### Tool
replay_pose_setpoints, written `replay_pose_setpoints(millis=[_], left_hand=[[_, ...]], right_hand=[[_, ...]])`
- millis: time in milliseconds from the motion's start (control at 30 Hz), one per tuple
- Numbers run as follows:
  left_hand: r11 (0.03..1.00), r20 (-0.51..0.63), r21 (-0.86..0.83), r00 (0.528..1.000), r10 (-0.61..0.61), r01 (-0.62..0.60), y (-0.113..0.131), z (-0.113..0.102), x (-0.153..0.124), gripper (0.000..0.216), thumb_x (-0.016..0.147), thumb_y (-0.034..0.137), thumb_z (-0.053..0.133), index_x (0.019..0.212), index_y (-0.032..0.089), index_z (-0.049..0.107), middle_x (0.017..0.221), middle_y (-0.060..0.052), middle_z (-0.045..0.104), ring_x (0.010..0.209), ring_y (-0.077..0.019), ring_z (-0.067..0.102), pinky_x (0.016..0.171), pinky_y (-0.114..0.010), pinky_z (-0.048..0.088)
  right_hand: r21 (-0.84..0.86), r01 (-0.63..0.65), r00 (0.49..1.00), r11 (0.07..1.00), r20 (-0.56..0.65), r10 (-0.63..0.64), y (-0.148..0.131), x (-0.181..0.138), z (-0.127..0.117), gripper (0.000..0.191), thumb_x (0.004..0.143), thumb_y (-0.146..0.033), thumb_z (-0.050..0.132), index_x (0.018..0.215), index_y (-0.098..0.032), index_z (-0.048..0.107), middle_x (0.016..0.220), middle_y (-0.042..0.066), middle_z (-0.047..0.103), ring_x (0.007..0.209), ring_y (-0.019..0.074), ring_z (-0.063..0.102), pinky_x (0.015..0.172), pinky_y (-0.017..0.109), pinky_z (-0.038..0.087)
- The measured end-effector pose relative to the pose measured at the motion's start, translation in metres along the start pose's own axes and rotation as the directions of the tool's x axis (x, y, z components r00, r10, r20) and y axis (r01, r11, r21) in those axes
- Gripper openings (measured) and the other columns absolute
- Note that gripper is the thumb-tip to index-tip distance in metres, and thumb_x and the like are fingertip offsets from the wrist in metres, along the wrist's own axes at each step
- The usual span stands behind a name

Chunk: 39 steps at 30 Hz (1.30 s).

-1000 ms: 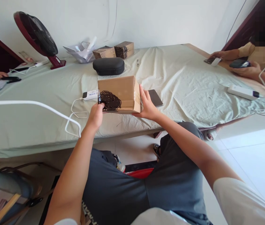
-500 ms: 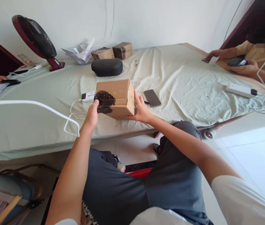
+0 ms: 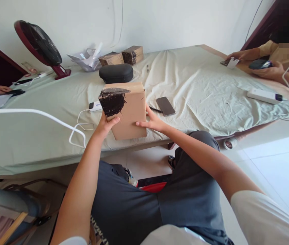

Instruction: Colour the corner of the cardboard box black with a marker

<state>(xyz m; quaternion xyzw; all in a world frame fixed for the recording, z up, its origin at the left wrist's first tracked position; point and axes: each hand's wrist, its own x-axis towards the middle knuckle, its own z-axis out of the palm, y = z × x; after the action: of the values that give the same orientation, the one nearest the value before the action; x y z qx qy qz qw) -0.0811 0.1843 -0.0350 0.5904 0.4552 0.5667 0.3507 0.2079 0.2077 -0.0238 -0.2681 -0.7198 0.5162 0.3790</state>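
Between my hands is a brown cardboard box (image 3: 131,109), with black scribble covering its upper left corner. My left hand (image 3: 106,126) grips the lower left side, thumb across the front face. On the right side, my right hand (image 3: 153,119) holds the box with its thumb on the front; its other fingers are partly hidden. A dark phone (image 3: 165,106) lies just right of the box, and a black pen (image 3: 156,109) sticks out beside it. Left of the box, a white power bank (image 3: 95,106) with a cable is partly covered.
Behind stand a black case (image 3: 116,73), two scribbled boxes (image 3: 132,55), a plastic bag (image 3: 86,59) and a fan (image 3: 38,44). A white cable (image 3: 32,111) crosses the left foreground. At right, another person's hands (image 3: 269,70) hold devices near a white power bank (image 3: 264,96). Another hand (image 3: 0,89) is far left.
The box has been tipped so its large plain face turns toward me and the scribbled corner sits higher. My left thumb has moved down and right; my right thumb now rests on the front face.
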Motion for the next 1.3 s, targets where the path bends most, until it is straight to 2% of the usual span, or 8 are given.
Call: replay_pose_setpoints(millis=[300, 467, 567, 767, 900, 1033, 1167, 1300], left_hand=[[0.977, 0.003, -0.21, 0.999, -0.042, 0.042, 0.016, 0.002, -0.005, 0.092, 0.06, 0.075, 0.095, 0.138, 0.032, 0.07, 0.136, -0.01, 0.076, 0.136, -0.0369, 0.069, 0.117, -0.051, 0.056], [0.968, 0.076, -0.25, 0.997, -0.001, 0.02, 0.022, 0.009, -0.007, 0.09, 0.063, 0.057, 0.099, 0.144, 0.037, 0.064, 0.142, -0.01, 0.072, 0.133, -0.0362, 0.071, 0.112, -0.052, 0.06], [0.966, -0.005, -0.259, 1.0, 0.021, -0.022, 0.018, 0.007, -0.007, 0.09, 0.058, 0.059, 0.099, 0.139, 0.037, 0.066, 0.136, -0.009, 0.074, 0.128, -0.0367, 0.072, 0.109, -0.054, 0.063], [0.973, 0.101, -0.216, 0.993, -0.056, 0.077, 0.019, 0.006, -0.013, 0.089, 0.057, 0.064, 0.098, 0.137, 0.036, 0.07, 0.13, -0.01, 0.077, 0.139, -0.0422, 0.066, 0.115, -0.062, 0.059], [0.977, 0.094, -0.214, 0.996, 0.007, 0.013, 0.027, 0.002, -0.01, 0.095, 0.058, 0.072, 0.098, 0.141, 0.038, 0.067, 0.132, -0.01, 0.075, 0.148, -0.0386, 0.061, 0.123, -0.06, 0.053], [0.979, -0.099, -0.15, 0.987, 0.124, -0.138, 0.024, -0.022, -0.007, 0.092, 0.048, 0.07, 0.103, 0.129, 0.04, 0.072, 0.133, -0.004, 0.074, 0.143, -0.0321, 0.063, 0.127, -0.051, 0.05], [0.999, -0.084, 0.001, 0.995, 0.047, -0.048, 0.018, -0.04, -0.015, 0.064, 0.046, 0.058, 0.106, 0.096, 0.028, 0.078, 0.098, -0.005, 0.079, 0.098, -0.029, 0.075, 0.101, -0.048, 0.065], [1.0, -0.02, -0.001, 1.0, -0.001, 0.001, 0.018, -0.036, -0.019, 0.061, 0.048, 0.055, 0.107, 0.095, 0.027, 0.079, 0.1, -0.005, 0.082, 0.102, -0.0309, 0.077, 0.102, -0.049, 0.066]], right_hand=[[-0.002, -0.088, 0.995, 0.996, -0.05, 0.087, 0.003, 0.004, -0.021, 0.148, 0.071, -0.083, 0.086, 0.183, -0.034, 0.002, 0.174, 0.017, 0.046, 0.149, 0.0411, 0.057, 0.125, 0.067, 0.048], [0.084, -0.11, 0.985, 0.99, -0.126, 0.12, 0.0, 0.006, -0.035, 0.141, 0.075, -0.089, 0.078, 0.183, -0.032, 0.006, 0.171, 0.015, 0.051, 0.149, 0.0412, 0.058, 0.128, 0.067, 0.046], [0.015, -0.049, 0.993, 0.999, -0.108, 0.05, -0.009, 0.003, -0.043, 0.146, 0.075, -0.093, 0.076, 0.182, -0.033, -0.002, 0.176, 0.016, 0.044, 0.159, 0.0431, 0.048, 0.131, 0.071, 0.039], [-0.176, 0.219, 0.971, 0.96, -0.054, -0.232, -0.041, -0.004, -0.044, 0.163, 0.065, -0.101, 0.076, 0.178, -0.036, -0.022, 0.189, 0.012, 0.015, 0.173, 0.0445, 0.023, 0.136, 0.071, 0.031], [-0.32, 0.268, 0.941, 0.909, -0.115, -0.318, -0.052, -0.009, -0.052, 0.153, 0.067, -0.102, 0.073, 0.18, -0.037, -0.008, 0.19, 0.009, 0.01, 0.176, 0.0471, 0.01, 0.137, 0.072, 0.024], [-0.387, 0.247, 0.943, 0.888, -0.114, -0.312, -0.052, -0.014, -0.071, 0.148, 0.064, -0.1, 0.078, 0.18, -0.037, 0.01, 0.19, 0.008, 0.012, 0.175, 0.051, 0.003, 0.135, 0.075, 0.026], [-0.397, 0.277, 0.949, 0.875, -0.03, -0.314, -0.054, -0.016, -0.081, 0.152, 0.058, -0.096, 0.085, 0.18, -0.033, 0.02, 0.188, 0.009, 0.022, 0.174, 0.0535, 0.004, 0.135, 0.076, 0.029], [-0.325, 0.269, 0.953, 0.907, -0.047, -0.299, -0.055, -0.014, -0.08, 0.143, 0.059, -0.091, 0.088, 0.176, -0.035, 0.031, 0.184, 0.008, 0.031, 0.171, 0.0557, 0.017, 0.132, 0.074, 0.036]])
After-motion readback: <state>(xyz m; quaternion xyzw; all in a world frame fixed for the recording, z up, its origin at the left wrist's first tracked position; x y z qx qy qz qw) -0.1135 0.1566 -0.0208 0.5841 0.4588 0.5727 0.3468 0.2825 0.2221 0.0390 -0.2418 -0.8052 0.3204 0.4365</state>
